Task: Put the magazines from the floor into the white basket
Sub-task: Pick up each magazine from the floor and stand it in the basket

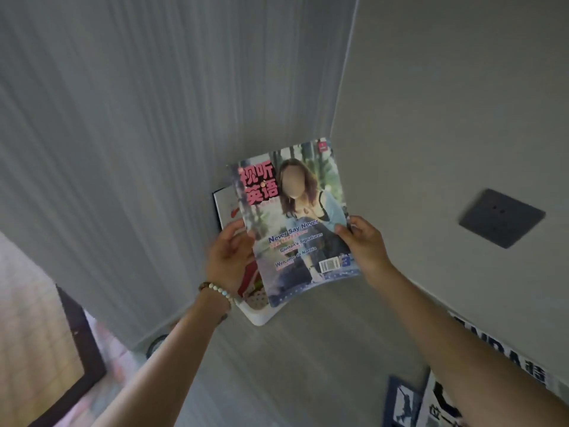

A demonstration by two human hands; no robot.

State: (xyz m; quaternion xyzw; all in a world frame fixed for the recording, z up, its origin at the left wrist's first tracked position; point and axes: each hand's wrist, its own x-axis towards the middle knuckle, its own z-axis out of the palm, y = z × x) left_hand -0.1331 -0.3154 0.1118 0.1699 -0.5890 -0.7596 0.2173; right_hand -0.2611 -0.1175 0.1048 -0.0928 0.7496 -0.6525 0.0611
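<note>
Both hands, left hand [229, 254] and right hand [365, 241], grip the magazine [295, 220] by its sides, right above what looks like the white basket [261, 317].

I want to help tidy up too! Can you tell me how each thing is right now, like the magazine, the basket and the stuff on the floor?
Magazine: held in the air over the basket, cover up.
Left hand: gripping its left edge.
Right hand: gripping its right edge.
White basket: on the floor in the corner, mostly hidden, something already inside.
Floor magazines: lying flat, not picked up yet.
</note>
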